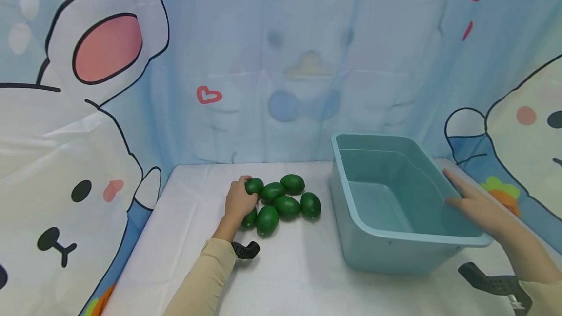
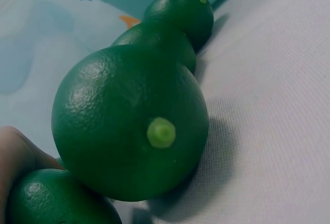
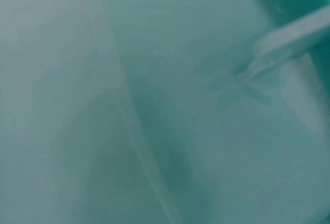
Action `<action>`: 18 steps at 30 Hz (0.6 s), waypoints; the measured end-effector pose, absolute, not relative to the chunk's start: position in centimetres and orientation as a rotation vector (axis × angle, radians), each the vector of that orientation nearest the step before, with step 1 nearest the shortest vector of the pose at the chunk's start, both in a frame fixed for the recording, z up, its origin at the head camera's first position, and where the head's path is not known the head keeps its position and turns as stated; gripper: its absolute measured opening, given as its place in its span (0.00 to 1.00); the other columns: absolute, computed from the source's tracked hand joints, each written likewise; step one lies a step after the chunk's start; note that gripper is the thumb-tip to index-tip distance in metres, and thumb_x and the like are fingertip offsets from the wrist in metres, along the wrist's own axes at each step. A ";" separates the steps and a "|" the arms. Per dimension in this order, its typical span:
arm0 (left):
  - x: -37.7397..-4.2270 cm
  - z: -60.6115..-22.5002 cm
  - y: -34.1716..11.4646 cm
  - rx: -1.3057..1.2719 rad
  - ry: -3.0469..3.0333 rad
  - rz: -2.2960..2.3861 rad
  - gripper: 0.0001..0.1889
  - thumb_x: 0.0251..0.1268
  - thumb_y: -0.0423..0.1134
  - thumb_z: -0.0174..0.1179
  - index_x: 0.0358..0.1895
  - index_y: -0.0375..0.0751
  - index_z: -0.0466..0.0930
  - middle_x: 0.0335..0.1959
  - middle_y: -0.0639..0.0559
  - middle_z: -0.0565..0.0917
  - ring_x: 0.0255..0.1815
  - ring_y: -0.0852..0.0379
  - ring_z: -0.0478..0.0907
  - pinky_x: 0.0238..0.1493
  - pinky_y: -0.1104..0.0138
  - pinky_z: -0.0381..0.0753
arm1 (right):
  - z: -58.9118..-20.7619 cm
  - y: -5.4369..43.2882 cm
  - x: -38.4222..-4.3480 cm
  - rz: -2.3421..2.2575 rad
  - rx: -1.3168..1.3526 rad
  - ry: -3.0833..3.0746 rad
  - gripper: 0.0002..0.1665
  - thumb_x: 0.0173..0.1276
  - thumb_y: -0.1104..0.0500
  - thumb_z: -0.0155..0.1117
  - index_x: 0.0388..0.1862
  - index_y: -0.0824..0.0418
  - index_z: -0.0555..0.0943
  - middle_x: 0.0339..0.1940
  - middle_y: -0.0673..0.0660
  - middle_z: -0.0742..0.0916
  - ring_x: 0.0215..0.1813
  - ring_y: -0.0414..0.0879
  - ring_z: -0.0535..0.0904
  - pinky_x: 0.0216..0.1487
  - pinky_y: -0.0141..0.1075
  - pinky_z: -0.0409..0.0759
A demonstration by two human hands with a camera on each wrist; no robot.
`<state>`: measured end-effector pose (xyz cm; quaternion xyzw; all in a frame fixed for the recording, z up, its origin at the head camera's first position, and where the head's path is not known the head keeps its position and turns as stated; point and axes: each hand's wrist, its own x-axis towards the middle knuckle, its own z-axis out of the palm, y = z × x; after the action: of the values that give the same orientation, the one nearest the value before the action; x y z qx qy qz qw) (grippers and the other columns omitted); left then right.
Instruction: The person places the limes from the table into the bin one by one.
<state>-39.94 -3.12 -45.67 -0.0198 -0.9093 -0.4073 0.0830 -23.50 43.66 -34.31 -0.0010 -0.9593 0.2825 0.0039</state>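
Observation:
Several dark green limes lie in a cluster on the white table, left of a large teal plastic bin. My left hand is at the cluster's left edge, with its fingers and thumb around a lime. Close beneath that hand is another lime, partly hidden by it. In the left wrist view, a big lime with a pale stem end fills the middle, and part of the hand shows at lower left. My right hand holds the bin's right rim, thumb on the inner side.
Beyond the held lime are a lime at the back and a lime nearest the bin. A printed cartoon curtain hangs behind the table. Teal bin surface fills the right wrist view.

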 end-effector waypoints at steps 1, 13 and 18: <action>-39.9 -45.7 -3.1 -0.061 -2.712 -1.217 0.28 0.57 0.37 0.57 0.65 0.50 0.69 0.55 0.38 0.73 0.49 0.42 0.75 0.51 0.49 0.75 | -34.3 43.7 -23.5 0.886 -0.008 -3.008 0.44 0.76 0.56 0.42 0.75 0.56 0.25 0.74 0.76 0.39 0.63 0.85 0.49 0.45 0.78 0.59; -39.7 -45.7 -3.1 -0.082 -2.656 -1.219 0.27 0.57 0.38 0.57 0.64 0.50 0.70 0.54 0.38 0.73 0.48 0.43 0.75 0.50 0.50 0.75 | -34.1 43.7 -23.8 0.886 -0.040 -3.026 0.44 0.76 0.57 0.41 0.75 0.58 0.25 0.73 0.78 0.40 0.61 0.86 0.53 0.46 0.77 0.61; -39.8 -45.8 -3.1 -0.071 -2.641 -1.223 0.27 0.58 0.39 0.58 0.64 0.50 0.70 0.54 0.38 0.73 0.49 0.42 0.75 0.50 0.49 0.75 | -34.1 43.7 -23.8 0.902 -0.040 -3.021 0.43 0.76 0.57 0.40 0.75 0.58 0.26 0.73 0.79 0.41 0.60 0.86 0.53 0.46 0.77 0.62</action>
<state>-39.78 -3.15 -45.76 -0.0241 -0.9011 -0.4175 0.1149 -23.76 43.73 -34.11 -0.0126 -0.9581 0.2861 -0.0060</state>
